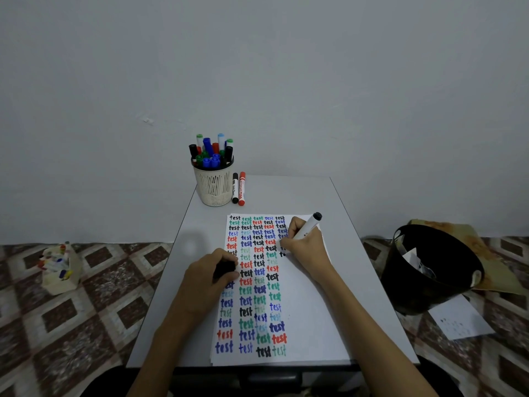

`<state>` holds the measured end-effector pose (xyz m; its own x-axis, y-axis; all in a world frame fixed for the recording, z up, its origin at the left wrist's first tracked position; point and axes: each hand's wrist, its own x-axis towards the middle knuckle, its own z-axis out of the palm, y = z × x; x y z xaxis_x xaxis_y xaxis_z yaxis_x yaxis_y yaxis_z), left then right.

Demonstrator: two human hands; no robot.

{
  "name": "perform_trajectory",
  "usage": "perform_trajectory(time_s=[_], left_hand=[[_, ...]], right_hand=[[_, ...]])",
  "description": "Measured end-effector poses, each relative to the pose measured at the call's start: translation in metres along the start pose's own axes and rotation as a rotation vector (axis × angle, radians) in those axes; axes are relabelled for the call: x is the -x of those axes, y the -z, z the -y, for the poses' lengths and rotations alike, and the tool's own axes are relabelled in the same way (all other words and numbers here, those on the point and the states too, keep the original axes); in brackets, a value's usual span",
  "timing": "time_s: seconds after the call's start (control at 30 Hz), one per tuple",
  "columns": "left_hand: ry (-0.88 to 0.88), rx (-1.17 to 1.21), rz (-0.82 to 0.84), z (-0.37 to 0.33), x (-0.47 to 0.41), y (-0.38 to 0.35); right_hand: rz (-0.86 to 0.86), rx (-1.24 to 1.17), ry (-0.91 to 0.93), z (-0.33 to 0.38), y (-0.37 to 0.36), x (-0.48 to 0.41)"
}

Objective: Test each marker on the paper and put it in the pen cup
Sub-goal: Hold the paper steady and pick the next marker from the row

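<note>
Right hand (305, 247) is wrapped round a marker (309, 226), a white barrel with a black butt end that points up and away to the right. The writing end is tucked down behind the fingers, over the far right part of the paper (309, 325). I can't see the tip itself, so I can't say whether it meets the page. Bits of black lettering peek out just left of the knuckles. The paper lies on the near half of the small table (286, 193), and it's packed with rows of the word "test" in black, blue, green and red, four full columns and a fifth short one at the far end. Left hand (206, 276) rests on the paper's left edge, fingers curled round a black cap (224, 269). At the table's far left stands the cup (214, 187), a pale slotted one crammed with upright markers, with blue, green, red and black caps poking out. Just right of it two more lie flat side by side: a black marker (235, 188) next to the cup, and a red marker (242, 189) beside that. On the floor to the right a black bin (429, 285) leans, scraps inside, with a marked sheet (461, 319) lying near it. On the left of the floor sits a pale bag (58, 267) of coloured bits, too blurred to name.
</note>
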<state>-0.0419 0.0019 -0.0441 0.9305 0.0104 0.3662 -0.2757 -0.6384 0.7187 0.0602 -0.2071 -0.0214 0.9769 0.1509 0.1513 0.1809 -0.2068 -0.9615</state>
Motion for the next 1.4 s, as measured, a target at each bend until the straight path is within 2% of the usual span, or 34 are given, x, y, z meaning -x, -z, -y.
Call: perform_trajectory(time_s=[0.2,0.5,0.67,1.13,1.2,1.33,1.4], left_hand=[[0.008,-0.002,-0.001,0.001,0.0,-0.001],[0.007,0.029,0.005,0.001,0.001,-0.001],[0.009,0.028,0.002,0.001,0.001,-0.001],[-0.004,0.033,-0.004,0.002,0.0,-0.002],[-0.003,0.032,-0.007,0.003,0.0,-0.003],[-0.026,0.007,-0.021,0.005,0.0,-0.003],[-0.043,0.005,-0.033,0.006,0.0,-0.003]], right_hand=[[-0.066,-0.034,-0.006,-0.001,0.001,0.0],[-0.025,-0.022,0.001,0.0,0.002,0.001],[-0.093,-0.061,-0.018,-0.003,0.002,-0.001],[-0.038,-0.041,-0.019,0.001,0.001,0.0],[-0.047,-0.099,-0.021,0.002,0.003,0.001],[-0.198,-0.469,-0.036,0.0,0.011,0.0],[-0.218,-0.556,-0.033,0.001,0.014,0.0]])
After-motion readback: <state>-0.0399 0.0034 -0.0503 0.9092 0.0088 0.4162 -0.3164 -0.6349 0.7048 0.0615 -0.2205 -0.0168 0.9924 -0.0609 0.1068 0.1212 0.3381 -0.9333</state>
